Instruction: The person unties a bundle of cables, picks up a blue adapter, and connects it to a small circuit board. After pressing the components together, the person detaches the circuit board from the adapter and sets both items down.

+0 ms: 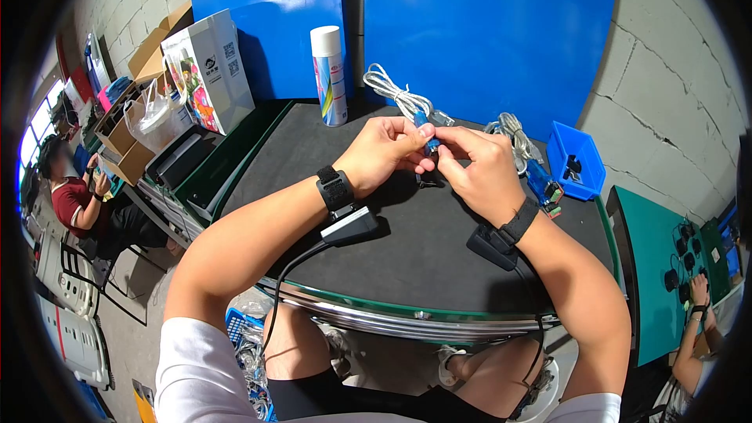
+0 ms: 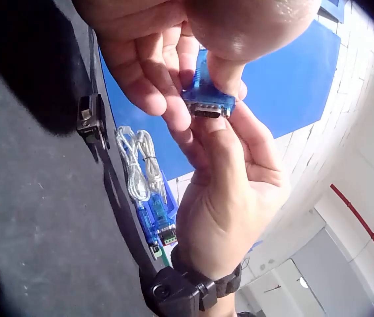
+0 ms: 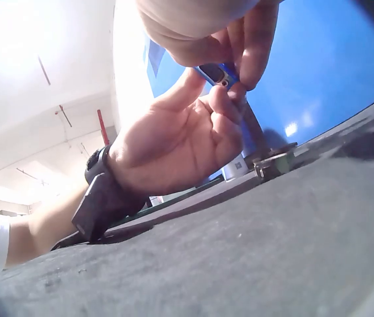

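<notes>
Both hands meet over the dark mat in the head view, at a blue translucent serial connector (image 1: pixel 433 149). My left hand (image 1: pixel 380 155) pinches its body between thumb and fingers. From the other side, my right hand (image 1: pixel 487 168) grips it by thumb and fingertips. In the left wrist view the metal-shelled plug face of the serial connector (image 2: pixel 208 109) shows, with the right thumb just below it. A clear cable (image 1: pixel 399 94), bundled in a loop, lies behind the hands. Below them, a small dark connector piece (image 2: pixel 92 120) stands on the mat; fingers partly hide the blue connector.
A spray can (image 1: pixel 329 78) stands at the back left. More bundled cables with blue connectors (image 1: pixel 540 178) lie at the right, beside a blue bin (image 1: pixel 578 163) with small black parts. Boxes and a bag (image 1: pixel 157 117) stand left. Other people sit on both sides.
</notes>
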`<state>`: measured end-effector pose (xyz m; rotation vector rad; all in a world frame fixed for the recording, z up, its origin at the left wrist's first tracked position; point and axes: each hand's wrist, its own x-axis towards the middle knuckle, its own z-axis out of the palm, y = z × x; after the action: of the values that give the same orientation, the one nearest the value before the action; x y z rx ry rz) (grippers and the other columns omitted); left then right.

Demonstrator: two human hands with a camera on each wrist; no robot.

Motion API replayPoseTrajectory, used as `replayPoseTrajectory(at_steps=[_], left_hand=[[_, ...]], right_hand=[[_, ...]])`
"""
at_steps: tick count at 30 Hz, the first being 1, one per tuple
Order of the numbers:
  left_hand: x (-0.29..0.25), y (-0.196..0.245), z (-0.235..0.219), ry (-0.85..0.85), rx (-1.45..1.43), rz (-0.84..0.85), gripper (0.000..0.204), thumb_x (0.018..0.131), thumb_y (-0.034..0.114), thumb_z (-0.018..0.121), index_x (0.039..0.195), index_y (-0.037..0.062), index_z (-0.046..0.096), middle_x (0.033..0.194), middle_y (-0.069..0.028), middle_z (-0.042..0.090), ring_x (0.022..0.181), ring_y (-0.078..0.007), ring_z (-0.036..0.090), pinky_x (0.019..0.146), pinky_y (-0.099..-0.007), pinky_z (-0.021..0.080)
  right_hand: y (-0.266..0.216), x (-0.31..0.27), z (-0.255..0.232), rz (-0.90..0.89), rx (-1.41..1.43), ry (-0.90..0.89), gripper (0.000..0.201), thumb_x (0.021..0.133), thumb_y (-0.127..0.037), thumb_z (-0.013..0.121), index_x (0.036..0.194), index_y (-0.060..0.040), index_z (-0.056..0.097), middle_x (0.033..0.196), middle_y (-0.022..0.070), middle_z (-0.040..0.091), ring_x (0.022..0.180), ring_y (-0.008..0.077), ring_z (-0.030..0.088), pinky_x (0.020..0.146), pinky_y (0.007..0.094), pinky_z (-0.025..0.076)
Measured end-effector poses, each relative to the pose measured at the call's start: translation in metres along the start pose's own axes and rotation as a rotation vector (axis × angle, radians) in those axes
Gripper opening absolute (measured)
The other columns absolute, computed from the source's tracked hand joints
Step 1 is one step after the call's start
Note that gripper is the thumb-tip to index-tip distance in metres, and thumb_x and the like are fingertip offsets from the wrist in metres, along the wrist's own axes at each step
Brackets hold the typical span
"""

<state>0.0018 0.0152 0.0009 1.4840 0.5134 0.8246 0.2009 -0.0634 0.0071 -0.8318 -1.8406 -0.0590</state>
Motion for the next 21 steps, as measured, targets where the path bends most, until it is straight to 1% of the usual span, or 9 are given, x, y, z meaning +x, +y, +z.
replayPoseTrajectory(at_steps=[4,9,12,17,21], left_hand=[[0.0,0.001,0.001,-0.027,0.004,0.021,0.034,0.11,0.039,0.069,0.108,0.0052,0.07,0.1,-0.0039,0.075,0.087,-0.0119,0.075,0.081,-0.0289,0.061],[0.001,-0.001,0.002,-0.064,0.011,0.069,0.033,0.112,0.039,0.066,0.106,0.0068,0.068,0.096,-0.0008,0.072,0.086,-0.0087,0.07,0.082,-0.0279,0.057],[-0.001,0.001,0.004,-0.038,0.016,0.057,0.032,0.112,0.038,0.065,0.104,0.0073,0.067,0.094,0.0001,0.071,0.087,-0.0086,0.069,0.082,-0.0281,0.057],[0.002,-0.001,0.003,-0.033,0.009,0.075,0.032,0.112,0.038,0.065,0.103,0.0077,0.067,0.094,0.0001,0.071,0.086,-0.0095,0.071,0.081,-0.0277,0.057],[0.0,0.003,0.005,0.009,0.046,0.093,0.031,0.111,0.038,0.067,0.103,0.0081,0.067,0.093,0.0003,0.071,0.085,-0.0109,0.073,0.079,-0.0263,0.056]], right_hand=[[-0.001,0.0,0.0,-0.022,-0.043,0.005,0.019,0.09,0.001,0.069,0.109,0.0033,0.075,0.087,0.0183,0.077,0.073,0.0326,0.077,0.065,0.0401,0.06],[-0.008,0.002,-0.001,-0.049,-0.07,0.024,0.018,0.091,0.003,0.067,0.107,0.0041,0.075,0.086,0.0175,0.077,0.074,0.0323,0.077,0.066,0.0406,0.06],[-0.011,0.002,-0.003,-0.061,-0.09,0.02,0.017,0.092,0.004,0.066,0.107,0.0046,0.075,0.086,0.0172,0.077,0.074,0.0323,0.077,0.067,0.0408,0.061],[-0.007,0.002,-0.002,-0.067,-0.105,0.008,0.017,0.093,0.004,0.067,0.108,0.004,0.075,0.087,0.0175,0.077,0.075,0.0333,0.077,0.067,0.0417,0.06],[-0.001,0.003,-0.001,-0.099,-0.12,0.025,0.018,0.094,0.003,0.068,0.11,0.0031,0.075,0.089,0.019,0.077,0.078,0.0362,0.076,0.068,0.043,0.059]])
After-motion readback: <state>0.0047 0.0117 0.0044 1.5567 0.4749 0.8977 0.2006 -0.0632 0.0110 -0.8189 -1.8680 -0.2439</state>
